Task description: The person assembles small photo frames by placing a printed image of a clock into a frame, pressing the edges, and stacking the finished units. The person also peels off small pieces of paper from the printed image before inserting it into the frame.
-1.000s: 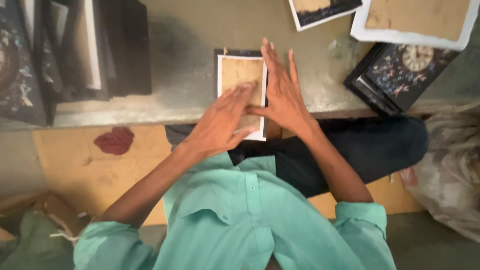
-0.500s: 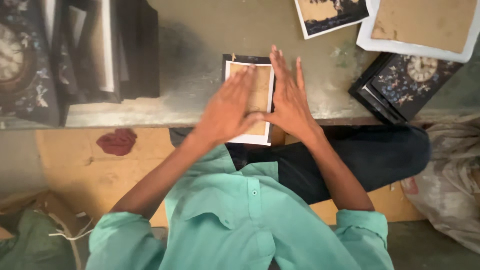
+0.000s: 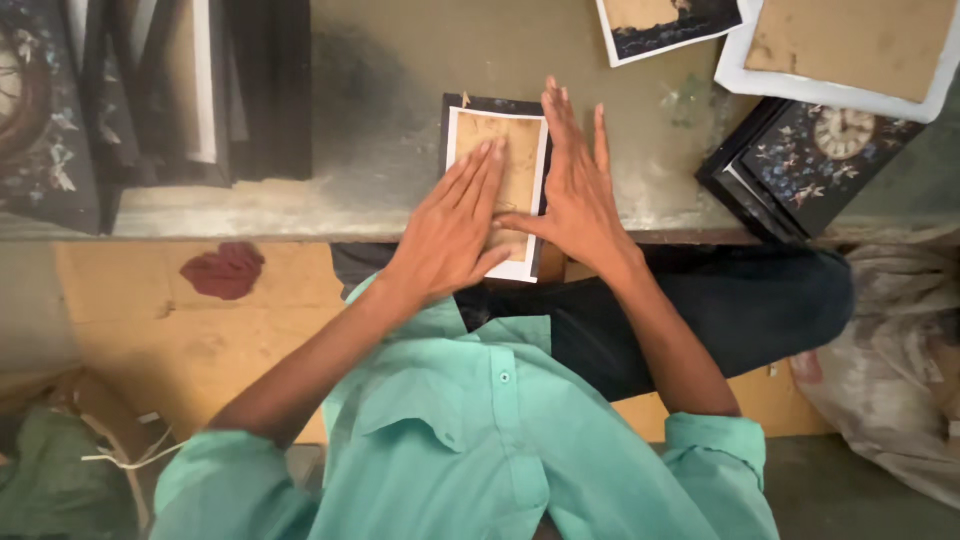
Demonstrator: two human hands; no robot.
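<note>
Left hand: the left hand [image 3: 447,232] lies flat, fingers spread wide, palm down on the brown card [image 3: 503,170]; it grips nothing.
Right hand: the right hand [image 3: 573,195] is flat and open too, fingers stretched along the card's right edge, thumb laid across its lower part.
Card: brown, with a white border, lying on a dark frame [image 3: 478,103] at the near edge of the worktop [image 3: 380,120].
Overhang: the lower end of the card and frame juts past the worktop's edge, above the person's lap.
Risk, tipping: weight pressed on the overhanging end could likely lever the frame up and off the edge.
Risk, sliding: two flat palms hold only by friction; uneven pressure may skew the card against the frame, so the border sits crooked.
Risk, creasing: the thumb pushing on the unsupported lower part might bend the card.
Nearby: a clock-faced frame [image 3: 810,160] sits at the right, itself close to the edge; a stack of dark frames [image 3: 150,100] stands well apart at the left.
</note>
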